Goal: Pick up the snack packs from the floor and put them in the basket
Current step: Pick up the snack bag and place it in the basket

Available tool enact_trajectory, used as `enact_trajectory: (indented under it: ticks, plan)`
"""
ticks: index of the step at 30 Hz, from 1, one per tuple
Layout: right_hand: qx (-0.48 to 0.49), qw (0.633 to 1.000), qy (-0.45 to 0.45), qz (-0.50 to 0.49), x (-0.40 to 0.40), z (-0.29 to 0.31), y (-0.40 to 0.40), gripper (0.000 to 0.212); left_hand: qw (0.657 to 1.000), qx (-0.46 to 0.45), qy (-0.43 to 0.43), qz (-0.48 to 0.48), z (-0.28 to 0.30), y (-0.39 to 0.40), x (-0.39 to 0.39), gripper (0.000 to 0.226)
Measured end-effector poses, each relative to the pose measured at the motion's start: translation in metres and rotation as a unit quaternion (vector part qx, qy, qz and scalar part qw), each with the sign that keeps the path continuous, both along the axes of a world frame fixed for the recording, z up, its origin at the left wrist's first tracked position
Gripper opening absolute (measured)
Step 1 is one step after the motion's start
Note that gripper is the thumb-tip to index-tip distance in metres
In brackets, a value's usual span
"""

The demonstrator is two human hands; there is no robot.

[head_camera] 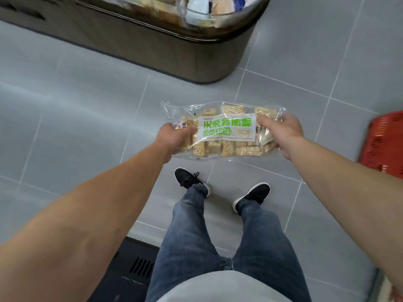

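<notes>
A clear plastic snack pack (pixel 224 131) full of pale, square puffed-grain bars, with a white label printed in green characters across its front, is held out flat in front of the person, above the grey tiled floor (pixel 76 118) and clear of it. The left hand (pixel 172 138) grips the pack's left end, its fingers curled under the plastic and the thumb lying over the top by the small logo corner. The right hand (pixel 281 131) grips the right end in the same way, fingers wrapped round the crinkled edge (the fingertips themselves are hidden beneath the wrapper). Both bare forearms stretch forward from the lower corners of the view.

The red plastic slatted basket (pixel 383 147) sits on the floor at the right edge of the frame, only partly in view, well apart from the pack and to the right of the right hand.

Below the pack stand the person's two black sneakers with white soles (pixel 253 195), under blue jeans (pixel 218 243), with a grey shirt hem at the bottom edge. Beyond the pack, at the top of the view, is a dark rounded display stand (pixel 174 46) holding blurred packaged goods behind a clear rim. A dark vented panel (pixel 130 269) lies low on the left, beside the left leg.
</notes>
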State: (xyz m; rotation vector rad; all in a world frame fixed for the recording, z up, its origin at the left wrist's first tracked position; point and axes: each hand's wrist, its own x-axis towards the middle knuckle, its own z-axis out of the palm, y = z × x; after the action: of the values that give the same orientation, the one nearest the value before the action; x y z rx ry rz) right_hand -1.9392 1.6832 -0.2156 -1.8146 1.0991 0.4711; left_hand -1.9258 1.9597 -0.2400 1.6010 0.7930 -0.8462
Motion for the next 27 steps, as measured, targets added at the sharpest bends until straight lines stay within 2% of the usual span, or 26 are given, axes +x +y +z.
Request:
enact_trajectory:
  ticks: [2,4,6,10,14,18,21,27]
  plan:
    - [0.002,0.999,-0.001,-0.041,-0.023,0.001,-0.052,0.069,0.999,-0.001,-0.003,-0.041,0.001,-0.054,0.001,0.085]
    - [0.004,0.997,-0.003,-0.076,-0.04,-0.001,-0.093,0.075,0.997,0.001,-0.016,-0.071,0.001,-0.097,0.004,0.085]
    - [0.016,0.992,-0.016,-0.12,-0.065,0.002,-0.156,0.078,0.993,0.011,-0.025,-0.118,0.008,-0.164,-0.002,0.074]
    - [0.008,0.984,-0.027,-0.179,-0.11,0.016,-0.248,0.07,0.981,0.035,-0.047,-0.183,0.02,-0.272,-0.013,0.04]
    - [0.001,0.969,-0.047,-0.242,-0.152,0.025,-0.332,0.07,0.96,0.055,-0.074,-0.265,0.027,-0.376,-0.019,0.031]
    - [-0.014,0.937,-0.046,-0.346,-0.188,0.028,-0.411,0.08,0.928,0.051,-0.091,-0.359,0.03,-0.488,-0.016,0.033]
    - [-0.017,0.922,-0.04,-0.386,-0.198,0.025,-0.454,0.079,0.905,0.044,-0.101,-0.411,0.024,-0.548,-0.006,0.033]
    - [-0.017,0.876,-0.034,-0.481,-0.189,0.021,-0.538,0.08,0.865,0.023,-0.09,-0.493,0.009,-0.682,0.04,0.061]
